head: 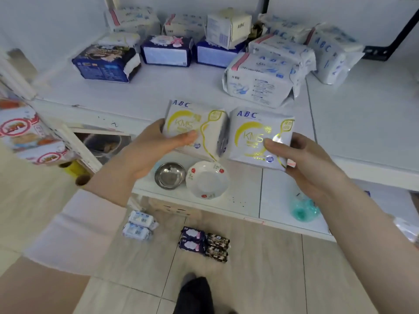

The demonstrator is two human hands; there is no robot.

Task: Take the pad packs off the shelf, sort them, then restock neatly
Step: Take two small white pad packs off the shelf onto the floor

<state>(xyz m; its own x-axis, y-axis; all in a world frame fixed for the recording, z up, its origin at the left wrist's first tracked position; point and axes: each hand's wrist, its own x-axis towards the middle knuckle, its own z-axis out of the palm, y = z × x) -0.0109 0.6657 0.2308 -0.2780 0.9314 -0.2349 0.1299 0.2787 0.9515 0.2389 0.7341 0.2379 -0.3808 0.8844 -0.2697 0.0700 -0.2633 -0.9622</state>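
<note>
Head camera view, looking down at a white shelf unit (158, 91) and a pale tiled floor (272, 268). The left hand (156, 146) grips a white pad pack printed with a yellow-gold swirl and blue ABC lettering (204, 123), with the thumb across its front and the fingers behind. The right hand (303, 164) grips a matching white and gold pad pack (256, 132) the same way. Both packs are held in the air, side by side and close together, fronts facing the camera, in front of the upper shelf board.

Further back on that board, three dark blue pad packs (166, 52) lie in a rough row on the left. Several white pad packs with blue print and pink strips (258, 80) lie on the right, with more white packs near the back wall.

On the lower shelf board (244, 191), below the held packs, a small steel bowl (169, 175) sits just beside a white dish with red flowers (207, 181).

On the floor lie two small white and blue packs (138, 225), two small purple packs (192, 240) and two small dark brown packs (217, 247). A pale pink sleeve (74, 227) covers the left forearm.
</note>
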